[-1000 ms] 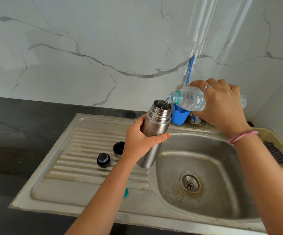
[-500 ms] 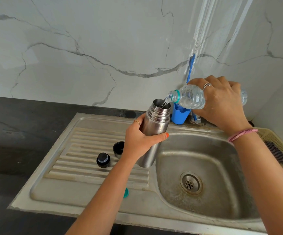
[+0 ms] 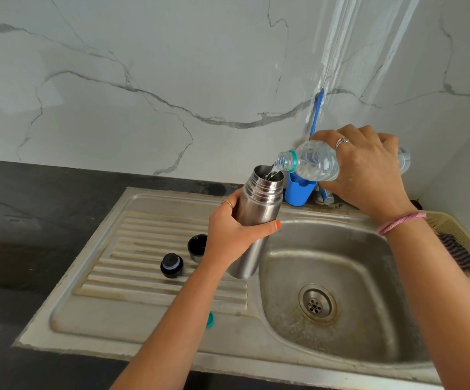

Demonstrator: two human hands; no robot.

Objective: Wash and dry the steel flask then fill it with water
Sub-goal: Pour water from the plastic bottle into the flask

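My left hand [image 3: 232, 235] grips the steel flask [image 3: 259, 209] round its middle and holds it tilted, open mouth up, over the edge between drainboard and basin. My right hand [image 3: 366, 170] holds a clear plastic water bottle [image 3: 311, 163] nearly level, its neck at the flask's mouth. A thin stream of water runs from the bottle into the flask. The flask's black stopper [image 3: 171, 265] and its steel cup lid [image 3: 197, 246] stand on the drainboard to the left.
The steel sink [image 3: 340, 327] has a ribbed drainboard [image 3: 132, 266] and a drain [image 3: 317, 303]. A teal bottle cap [image 3: 210, 319] peeks from under my left forearm. A blue cup [image 3: 298, 191] stands behind the flask. A beige basket [image 3: 464, 240] sits at the right.
The bottle and my right hand have risen slightly while water keeps pouring. The flask and my left hand have stayed almost still.
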